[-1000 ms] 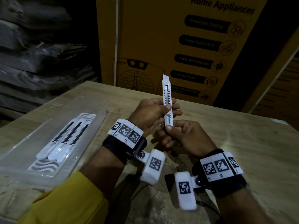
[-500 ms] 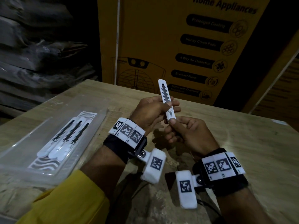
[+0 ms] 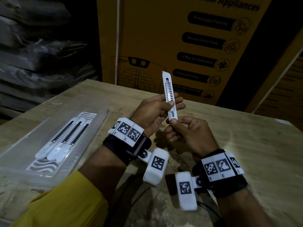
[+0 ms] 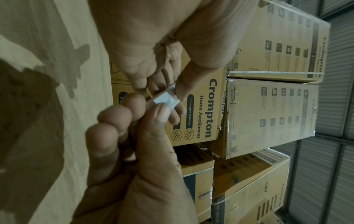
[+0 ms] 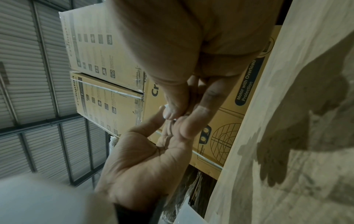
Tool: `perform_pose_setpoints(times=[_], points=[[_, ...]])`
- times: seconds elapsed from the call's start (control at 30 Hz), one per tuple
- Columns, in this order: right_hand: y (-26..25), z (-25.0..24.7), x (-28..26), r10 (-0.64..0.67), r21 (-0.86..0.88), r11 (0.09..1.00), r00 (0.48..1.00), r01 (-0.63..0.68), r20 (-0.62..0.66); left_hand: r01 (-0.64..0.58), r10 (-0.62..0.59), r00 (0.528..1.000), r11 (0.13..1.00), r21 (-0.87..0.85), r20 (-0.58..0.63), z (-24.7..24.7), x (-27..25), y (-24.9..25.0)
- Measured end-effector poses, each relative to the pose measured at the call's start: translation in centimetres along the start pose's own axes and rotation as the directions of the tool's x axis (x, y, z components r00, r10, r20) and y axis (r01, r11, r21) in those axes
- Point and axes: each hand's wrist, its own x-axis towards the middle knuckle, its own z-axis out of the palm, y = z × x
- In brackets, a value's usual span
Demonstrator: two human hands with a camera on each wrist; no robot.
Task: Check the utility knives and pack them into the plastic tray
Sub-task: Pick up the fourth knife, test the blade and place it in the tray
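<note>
White plastic, the utility knife (image 3: 170,95) stands nearly upright above the middle of the wooden counter (image 3: 246,145), held by both hands. The left hand (image 3: 152,112) closes its grip round the knife's middle, thumb on the toothed slot; the right hand (image 3: 188,133) pinches the lower end. Both wrist views show only a sliver of the knife between fingers. Three packed knives (image 3: 64,141) lie side by side in the clear plastic tray (image 3: 19,153) at the counter's left edge, its near corner cut off by a yellow sleeve (image 3: 65,207).
</note>
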Motion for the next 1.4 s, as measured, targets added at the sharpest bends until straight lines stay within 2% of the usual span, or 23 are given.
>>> perform_pose_setpoints(times=[0.4, 0.53, 0.83, 1.1, 1.4], points=[[0.1, 0.4, 0.0, 0.022, -0.012, 1.000, 1.000, -0.023, -0.016, -0.042, 0.050, 0.995, 0.995, 0.093, -0.090, 0.0, 0.2, -0.7], [0.0, 0.5, 0.1, 0.025, -0.012, 1.000, 0.999, -0.025, -0.032, -0.050, 0.068, 0.993, 0.982, 0.180, -0.097, -0.1, 0.2, -1.2], [0.2, 0.7, 0.0, 0.027, -0.006, 1.000, 0.999, -0.027, -0.031, -0.006, 0.020, 0.990, 0.995, 0.101, -0.138, 0.6, -0.3, -0.7], [0.3, 0.5, 0.1, 0.018, -0.038, 0.999, 0.998, -0.020, -0.053, 0.000, 0.006, 0.996, 0.997, 0.074, -0.084, 0.5, -0.1, -0.9], [0.4, 0.7, -0.1, 0.026, 0.010, 1.000, 0.998, -0.026, -0.056, 0.011, -0.009, 0.999, 0.998, 0.069, -0.039, 0.4, -0.1, -0.5]])
